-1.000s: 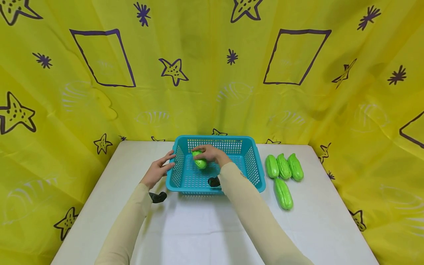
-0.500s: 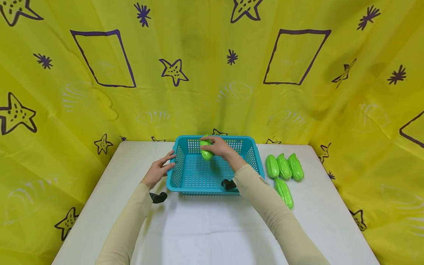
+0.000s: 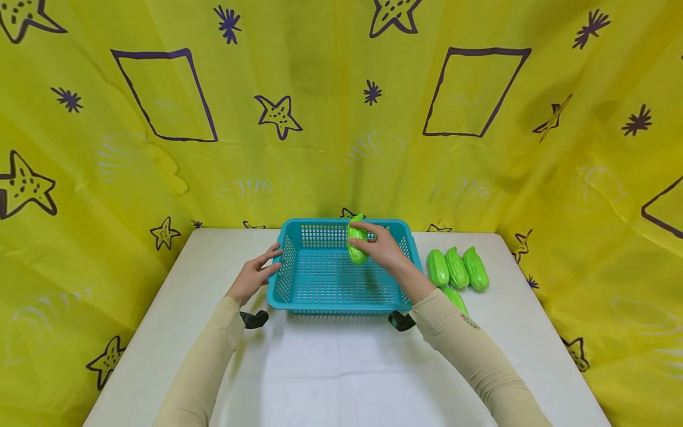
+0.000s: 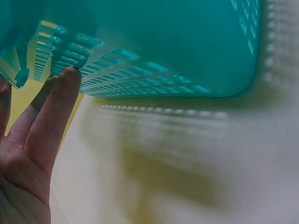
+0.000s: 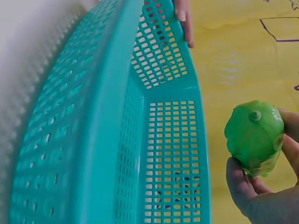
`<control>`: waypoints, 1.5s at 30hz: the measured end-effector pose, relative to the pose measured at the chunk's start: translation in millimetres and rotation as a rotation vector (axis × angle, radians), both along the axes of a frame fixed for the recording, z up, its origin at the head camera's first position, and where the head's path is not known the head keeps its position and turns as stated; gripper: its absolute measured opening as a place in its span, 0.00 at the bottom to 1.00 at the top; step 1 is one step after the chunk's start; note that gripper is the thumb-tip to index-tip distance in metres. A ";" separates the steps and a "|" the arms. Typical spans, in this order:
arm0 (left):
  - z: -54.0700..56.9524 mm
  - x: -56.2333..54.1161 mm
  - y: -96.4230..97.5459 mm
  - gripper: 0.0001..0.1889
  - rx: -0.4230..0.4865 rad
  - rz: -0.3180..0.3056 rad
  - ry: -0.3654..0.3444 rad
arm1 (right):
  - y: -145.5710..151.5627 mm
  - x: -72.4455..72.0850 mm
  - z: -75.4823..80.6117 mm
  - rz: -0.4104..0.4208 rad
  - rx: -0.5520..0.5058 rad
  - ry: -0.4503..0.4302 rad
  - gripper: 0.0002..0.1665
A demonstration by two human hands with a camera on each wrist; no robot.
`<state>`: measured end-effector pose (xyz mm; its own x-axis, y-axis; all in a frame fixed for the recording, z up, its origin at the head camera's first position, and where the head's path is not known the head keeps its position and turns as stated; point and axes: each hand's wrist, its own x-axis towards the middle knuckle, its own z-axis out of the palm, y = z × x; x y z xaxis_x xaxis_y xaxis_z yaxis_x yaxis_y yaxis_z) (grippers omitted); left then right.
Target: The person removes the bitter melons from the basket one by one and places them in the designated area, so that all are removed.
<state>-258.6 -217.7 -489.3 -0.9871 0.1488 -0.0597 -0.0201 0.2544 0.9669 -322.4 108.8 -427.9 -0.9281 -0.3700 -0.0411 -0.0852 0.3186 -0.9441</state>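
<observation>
A bright green, ridged bitter melon (image 3: 356, 244) is pinched between the thumb and fingers of my right hand (image 3: 381, 246). It hangs tilted above the blue-green plastic basket (image 3: 345, 309); in the right wrist view the end of the bitter melon (image 5: 255, 135) faces the camera, beyond the basket's long wall. My left hand (image 3: 253, 276) rests at the basket's left rim. In the left wrist view, straight fingers of the left hand (image 4: 39, 135) touch the perforated side of the basket (image 4: 177, 51).
Right of the basket lie three bitter melons side by side (image 3: 457, 268) on the white table (image 3: 341, 367). Another bitter melon (image 3: 456, 301) lies in front of them, partly behind the right forearm. A yellow patterned curtain (image 3: 331, 166) surrounds the table.
My right hand has lifted the bitter melon from the basket's left part and carried it up and rightward. The left hand has stayed at the rim.
</observation>
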 end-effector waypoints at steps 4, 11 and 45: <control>1.2 0.1 0.6 0.27 -0.008 -0.003 0.002 | 13.8 8.8 0.1 -0.007 -0.012 0.018 0.29; 0.0 0.6 -0.2 0.27 -0.016 0.002 -0.014 | 33.9 27.0 -0.3 -0.004 -0.003 0.027 0.30; -33.7 -14.9 -9.6 0.30 -0.035 0.013 0.019 | 157.7 84.2 -11.0 -0.167 -0.008 0.011 0.38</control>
<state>-273.5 -227.3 -523.0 -0.9899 0.1341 -0.0464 -0.0058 0.2884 0.9575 -238.3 266.6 -438.9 -0.9771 -0.2107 -0.0287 -0.0415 0.3216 -0.9460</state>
